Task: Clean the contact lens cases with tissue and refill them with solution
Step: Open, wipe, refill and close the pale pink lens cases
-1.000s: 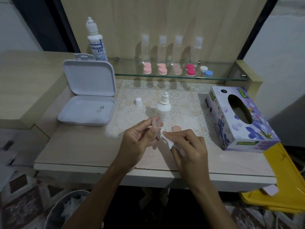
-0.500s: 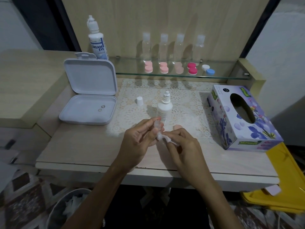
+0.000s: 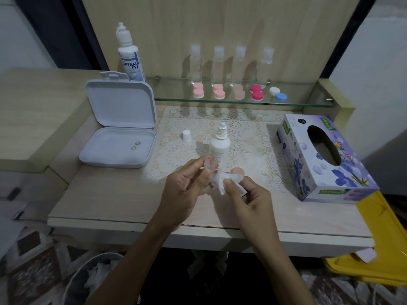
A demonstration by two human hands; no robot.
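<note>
While a clear lens case [image 3: 209, 165] is gripped in the left hand [image 3: 187, 188] and wiped with tissue [image 3: 222, 181] pinched by the right hand [image 3: 248, 194] above the worktop's [image 3: 110, 194] front middle, refilling from the uncapped solution bottle [image 3: 220, 146] is judged outstanding.

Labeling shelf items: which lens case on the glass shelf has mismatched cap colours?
The rightmost case: one white cap, one blue. The other four on the shelf each have a matching pair, pink, peach or magenta.
</note>
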